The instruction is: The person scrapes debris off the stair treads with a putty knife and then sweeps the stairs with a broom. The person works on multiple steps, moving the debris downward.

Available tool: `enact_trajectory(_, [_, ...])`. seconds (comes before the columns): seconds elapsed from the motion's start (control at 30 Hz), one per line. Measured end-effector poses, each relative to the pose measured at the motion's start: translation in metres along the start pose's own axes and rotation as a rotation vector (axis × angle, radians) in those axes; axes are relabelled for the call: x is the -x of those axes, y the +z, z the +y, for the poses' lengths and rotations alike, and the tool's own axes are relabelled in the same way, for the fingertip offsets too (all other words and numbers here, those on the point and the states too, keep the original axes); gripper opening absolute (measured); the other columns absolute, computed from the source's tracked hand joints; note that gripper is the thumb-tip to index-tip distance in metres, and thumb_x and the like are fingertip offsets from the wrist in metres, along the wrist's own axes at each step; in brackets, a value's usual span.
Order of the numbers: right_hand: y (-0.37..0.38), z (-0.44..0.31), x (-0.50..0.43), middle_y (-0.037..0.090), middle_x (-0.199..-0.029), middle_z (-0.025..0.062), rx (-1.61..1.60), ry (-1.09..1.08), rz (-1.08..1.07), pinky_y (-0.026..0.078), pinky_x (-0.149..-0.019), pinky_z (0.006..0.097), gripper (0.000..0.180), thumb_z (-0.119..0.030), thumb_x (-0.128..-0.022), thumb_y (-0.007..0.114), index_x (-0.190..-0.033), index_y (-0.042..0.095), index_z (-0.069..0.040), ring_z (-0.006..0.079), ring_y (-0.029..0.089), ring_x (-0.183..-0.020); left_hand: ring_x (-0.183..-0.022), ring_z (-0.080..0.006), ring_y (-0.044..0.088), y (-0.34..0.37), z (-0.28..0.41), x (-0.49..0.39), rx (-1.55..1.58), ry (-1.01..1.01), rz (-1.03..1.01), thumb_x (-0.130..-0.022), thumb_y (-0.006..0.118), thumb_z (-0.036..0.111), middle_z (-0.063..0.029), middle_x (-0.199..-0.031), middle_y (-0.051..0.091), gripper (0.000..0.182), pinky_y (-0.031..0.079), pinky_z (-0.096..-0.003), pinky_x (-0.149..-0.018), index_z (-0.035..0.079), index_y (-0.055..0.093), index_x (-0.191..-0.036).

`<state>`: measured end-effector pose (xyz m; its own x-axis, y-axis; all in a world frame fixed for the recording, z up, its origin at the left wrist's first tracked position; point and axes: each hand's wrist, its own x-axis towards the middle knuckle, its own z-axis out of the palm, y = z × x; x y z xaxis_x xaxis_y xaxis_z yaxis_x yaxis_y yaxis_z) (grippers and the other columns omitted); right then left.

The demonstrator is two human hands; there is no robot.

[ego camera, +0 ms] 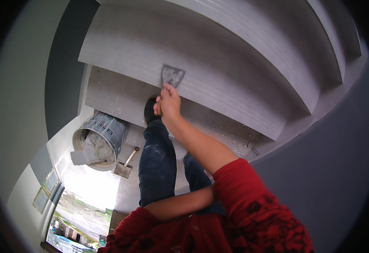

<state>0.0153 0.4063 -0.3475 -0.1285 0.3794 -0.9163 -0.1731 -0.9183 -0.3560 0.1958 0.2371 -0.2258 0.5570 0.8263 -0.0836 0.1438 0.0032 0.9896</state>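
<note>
My right hand (168,102) is closed around the handle of a putty knife (172,76), whose broad metal blade is smeared with pale filler. The blade is over the front part of a whitish stair tread (216,91), near its edge; whether it touches is unclear. My left forearm crosses low in front of my body, and the left hand is hidden behind the right arm and sleeve. Below the tread edge, my shoe (151,110) rests on a lower step.
At left, a splattered plastic bucket (118,129) holds pale material and a flat whitish piece (82,157). Beside it lies a wide scraper (123,170) with an upright handle. Crumbs of debris (240,144) litter the lower step's right end, near the grey wall (317,177). More steps rise above.
</note>
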Motion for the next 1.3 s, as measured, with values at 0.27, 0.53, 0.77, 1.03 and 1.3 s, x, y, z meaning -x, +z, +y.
enact_trajectory(0.27, [-0.008, -0.08, -0.047, 0.051, -0.069, 0.0071, 0.025, -0.247, -0.041, 0.036, -0.032, 0.0312, 0.034, -0.018, -0.095, 0.043, -0.129, 0.045, -0.012, 0.0162, 0.044, -0.04, -0.133, -0.0238, 0.032, 0.006, -0.015, -0.004, 0.071, 0.039, 0.067, -0.094, 0.044, 0.033, -0.0098, -0.146, 0.033, 0.055, 0.027, -0.037, -0.11, 0.011, 0.031, -0.142])
enact_trajectory(0.53, [-0.081, -0.045, -0.007, 0.052, -0.07, 0.0074, -0.004, -0.047, 0.065, 0.035, -0.028, 0.0313, 0.035, -0.02, -0.095, 0.045, -0.129, 0.045, -0.012, 0.0155, 0.045, -0.039, -0.133, -0.025, 0.035, 0.011, -0.006, -0.012, -0.178, -0.073, -0.106, -0.09, 0.045, 0.035, -0.0118, -0.145, 0.036, 0.056, 0.03, -0.0381, -0.107, 0.014, 0.034, -0.141])
enact_trajectory(0.77, [-0.103, -0.102, -0.038, 0.051, -0.066, 0.0038, -0.019, -0.334, 0.007, 0.039, -0.037, 0.0301, 0.038, -0.018, -0.096, 0.043, -0.133, 0.042, -0.016, 0.0136, 0.045, -0.044, -0.113, -0.0289, 0.054, -0.004, 0.001, -0.023, -0.057, -0.321, -0.164, -0.083, 0.055, 0.022, -0.0145, -0.118, 0.059, 0.04, 0.044, -0.0393, -0.092, 0.012, 0.055, -0.122])
enact_trajectory(1.03, [-0.146, -0.066, 0.001, 0.052, -0.064, 0.0046, 0.063, 0.022, 0.14, 0.036, -0.032, 0.0293, 0.035, -0.024, -0.098, 0.044, -0.131, 0.045, -0.015, 0.0138, 0.047, -0.042, -0.109, -0.0324, 0.056, 0.007, -0.001, -0.032, -0.292, -0.318, -0.402, -0.076, 0.059, 0.032, -0.015, -0.111, 0.062, 0.042, 0.045, -0.0381, -0.091, 0.009, 0.062, -0.111])
enact_trajectory(1.3, [-0.188, -0.071, -0.001, 0.051, -0.064, 0.0041, -0.024, -0.15, 0.114, 0.037, -0.034, 0.0293, 0.035, -0.024, -0.097, 0.046, -0.131, 0.046, -0.016, 0.0137, 0.046, -0.042, -0.095, -0.0322, 0.059, 0.008, -0.005, -0.029, -0.401, -0.235, -0.368, -0.075, 0.06, 0.024, -0.0139, -0.097, 0.062, 0.03, 0.047, -0.0427, -0.077, 0.009, 0.064, -0.102])
